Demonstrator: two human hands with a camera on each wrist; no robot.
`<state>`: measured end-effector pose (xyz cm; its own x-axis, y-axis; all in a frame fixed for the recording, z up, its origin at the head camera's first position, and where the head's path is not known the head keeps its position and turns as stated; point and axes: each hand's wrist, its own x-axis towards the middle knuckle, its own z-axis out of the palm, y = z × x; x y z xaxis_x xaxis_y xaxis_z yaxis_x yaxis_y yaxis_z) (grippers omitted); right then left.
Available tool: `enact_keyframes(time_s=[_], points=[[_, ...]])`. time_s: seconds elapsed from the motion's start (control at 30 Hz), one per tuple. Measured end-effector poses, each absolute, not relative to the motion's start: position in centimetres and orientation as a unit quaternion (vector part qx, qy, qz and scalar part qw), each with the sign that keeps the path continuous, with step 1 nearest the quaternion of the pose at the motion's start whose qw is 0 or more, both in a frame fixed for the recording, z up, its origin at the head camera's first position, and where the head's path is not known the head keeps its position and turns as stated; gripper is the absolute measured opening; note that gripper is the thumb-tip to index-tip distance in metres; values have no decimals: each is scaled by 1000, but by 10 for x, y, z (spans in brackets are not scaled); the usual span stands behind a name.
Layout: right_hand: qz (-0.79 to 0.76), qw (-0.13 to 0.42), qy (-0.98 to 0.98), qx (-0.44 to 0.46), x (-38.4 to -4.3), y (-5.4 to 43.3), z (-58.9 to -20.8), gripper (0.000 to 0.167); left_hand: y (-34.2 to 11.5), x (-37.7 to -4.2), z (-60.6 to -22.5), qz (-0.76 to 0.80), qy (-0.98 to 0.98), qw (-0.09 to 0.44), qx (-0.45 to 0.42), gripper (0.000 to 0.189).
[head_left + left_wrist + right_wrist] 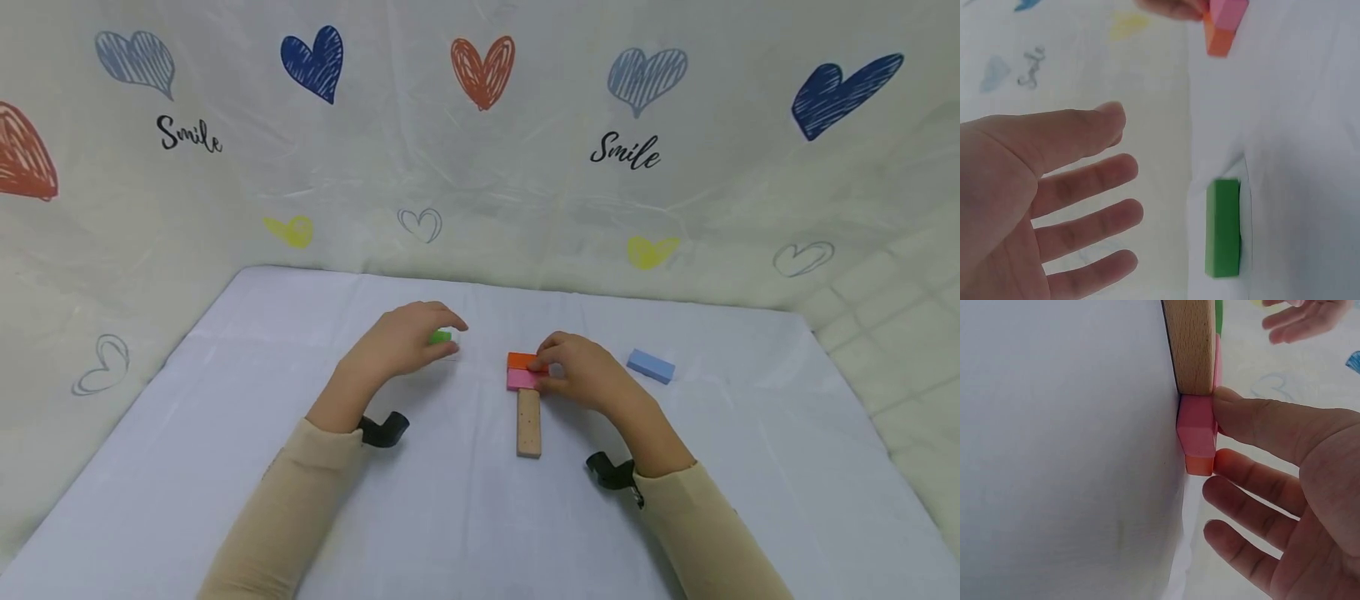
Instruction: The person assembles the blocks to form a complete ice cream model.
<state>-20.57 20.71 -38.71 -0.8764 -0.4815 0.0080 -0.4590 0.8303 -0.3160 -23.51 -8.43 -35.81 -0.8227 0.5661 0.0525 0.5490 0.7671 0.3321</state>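
Note:
In the head view an orange block (517,360) and a pink block (520,380) lie side by side. A natural wood block (528,425) meets the pink one at a right angle, forming a T. My right hand (588,373) touches the right part of the coloured pair, thumb at the pink block and a fingertip at the orange; its other fingers reach out loosely in the right wrist view. My left hand (408,340) hovers by a green block (1225,228), partly hidden behind it in the head view. Its fingers are spread, holding nothing.
A blue block (651,367) lies to the right, beyond my right hand. White cloth (465,517) covers the table, and a pale curtain with printed hearts (483,71) hangs along its far edge. Black straps with camera mounts (386,430) sit on both wrists.

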Motion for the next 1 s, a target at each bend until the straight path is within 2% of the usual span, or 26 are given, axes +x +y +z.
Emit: enact_keyframes(time_s=[0.23,1.0], points=[[-157,32,954,-252,-205,208,-387,25,-106,-248,-366,188,951,41,243,34],[-162,41,955,-245,-204,207,-385,25,-117,-267,-395,186,955,62,224,29]])
